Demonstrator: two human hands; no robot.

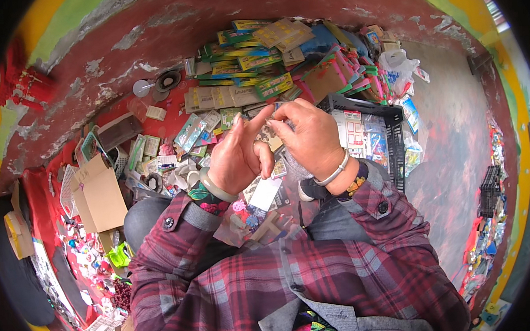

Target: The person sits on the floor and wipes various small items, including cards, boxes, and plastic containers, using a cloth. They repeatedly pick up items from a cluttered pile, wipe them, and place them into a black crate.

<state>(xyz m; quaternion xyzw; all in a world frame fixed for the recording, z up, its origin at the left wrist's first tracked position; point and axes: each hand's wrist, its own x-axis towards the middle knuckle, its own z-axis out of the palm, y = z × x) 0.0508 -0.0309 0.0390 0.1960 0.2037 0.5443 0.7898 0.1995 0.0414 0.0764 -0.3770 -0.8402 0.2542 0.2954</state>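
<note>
A: Which step is in hand now?
B: I judge it is some fine finger work. The left hand [233, 164] and the right hand [313, 138] meet near the middle of the frame, raised above the heap of small goods.

A: How do the hands stand?
B: The left is loosely open, its palm partly turned up and the index finger stretched toward the right hand. The right has its thumb and index finger bent close to that fingertip. Whether something thin is pinched there, I cannot tell; it is too small to see.

A: And the things nearest to them?
B: A white card [265, 194] lies below the hands, a little under the centre of the frame, between the person's knees. No finger seems to touch it. A black crate [396, 142] stands at right of centre, and yellow-and-green boxes [274, 86] are piled at upper centre.

A: What does the next move call for?
B: In my opinion, a light pinch by the right hand, with the left finger kept steady as a support.
</note>
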